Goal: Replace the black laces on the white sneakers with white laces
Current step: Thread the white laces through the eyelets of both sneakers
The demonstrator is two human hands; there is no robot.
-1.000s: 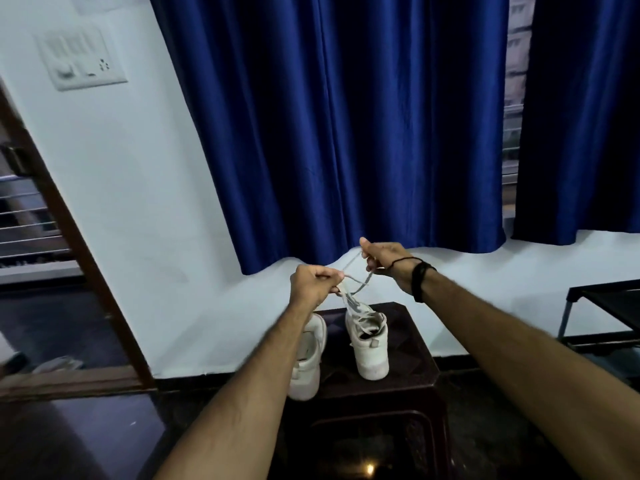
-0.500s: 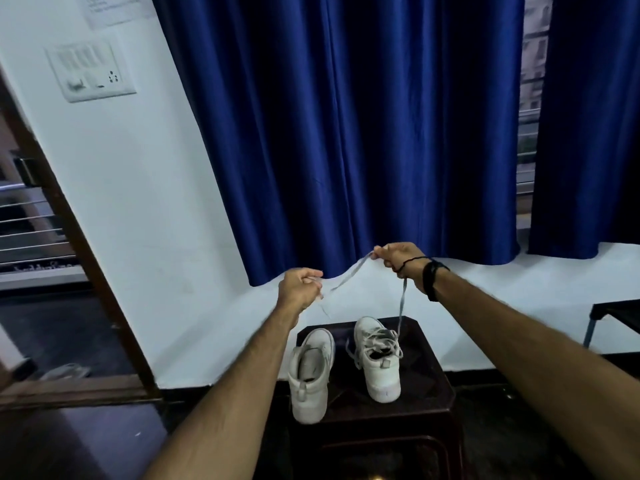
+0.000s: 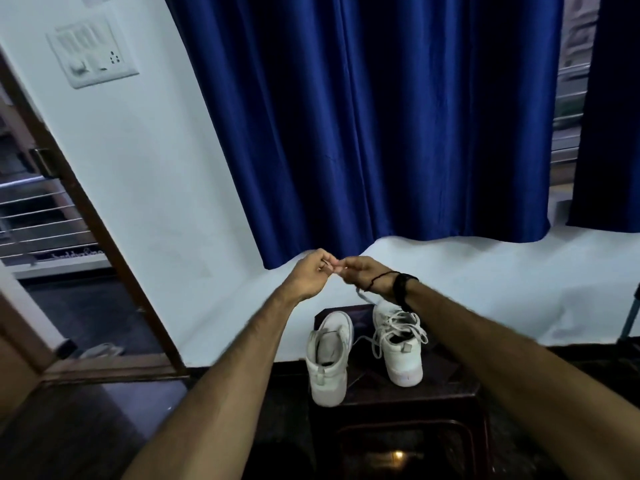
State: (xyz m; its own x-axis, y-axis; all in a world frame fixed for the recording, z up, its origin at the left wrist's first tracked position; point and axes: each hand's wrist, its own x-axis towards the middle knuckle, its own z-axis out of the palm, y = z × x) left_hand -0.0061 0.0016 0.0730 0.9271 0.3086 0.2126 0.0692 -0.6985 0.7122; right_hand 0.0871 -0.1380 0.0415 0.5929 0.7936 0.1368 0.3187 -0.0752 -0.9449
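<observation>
sneakers (image 3: 363,351) are set on a dark stool (image 3: 450,393) before a blue curtain (image 3: 363,126). a white lace (image 3: 367,299) from the right one is pinched by the left hand (image 3: 310,275) and right hand (image 3: 360,273), fingertips touching. a switch panel (image 3: 91,53) is mounted on the wall.

One head-worn view looks forward and down along both outstretched arms. The hands (image 3: 332,273) meet near mid-frame, a stool (image 3: 450,393) below them and a curtain (image 3: 363,133) beyond them, farther off.

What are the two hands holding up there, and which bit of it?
Both the left hand and right hand pinch the white lace near its free ends, above the laced right sneaker.
</observation>
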